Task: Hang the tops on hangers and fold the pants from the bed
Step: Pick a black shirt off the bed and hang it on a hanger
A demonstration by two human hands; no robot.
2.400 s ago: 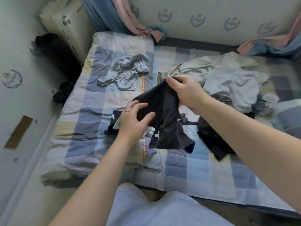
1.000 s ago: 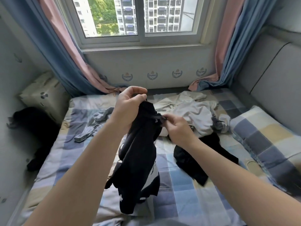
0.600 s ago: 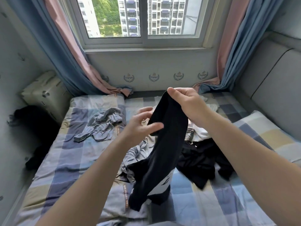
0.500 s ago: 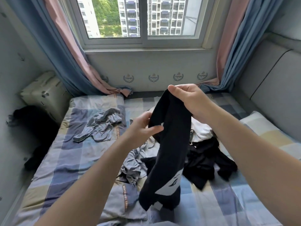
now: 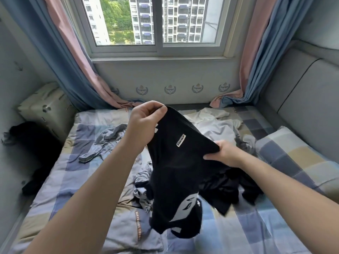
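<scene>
Left grip (image 5: 145, 123): fingers curled, pinching the upper edge of the black garment (image 5: 174, 165), held up above the bed (image 5: 73, 180). Right grip (image 5: 224, 153): lower and further right, thumb and fingers clamped on the same edge further along. The edge runs taut between the two and slopes down toward the right grip. The rest of the garment hangs from that edge. Bottom end is just above the cover or brushing it, can't tell which. White label (image 5: 181, 140) on the fabric between the grips. White graphic (image 5: 187, 208) near the lower end. Top or pants: can't tell, too bunched.

On the bed:
- grey garment (image 5: 104, 142) crumpled on the left half, apart from the others
- pale garment (image 5: 216, 125) spread near the far edge, beyond the right grip
- second black garment (image 5: 229, 189) heaped under the right forearm
- grey-blue piece (image 5: 142, 182) bunched just left of the hanging garment, partly hidden by it
- checked pillow (image 5: 293, 156) at the right side

Pale cushion (image 5: 45, 107) at the far left corner, with a dark bundle (image 5: 31, 143) beside the bed near it. Window (image 5: 156, 24) beyond the bed. Blue-pink curtains (image 5: 69, 61) on both sides, ends trailing down to the bed.
</scene>
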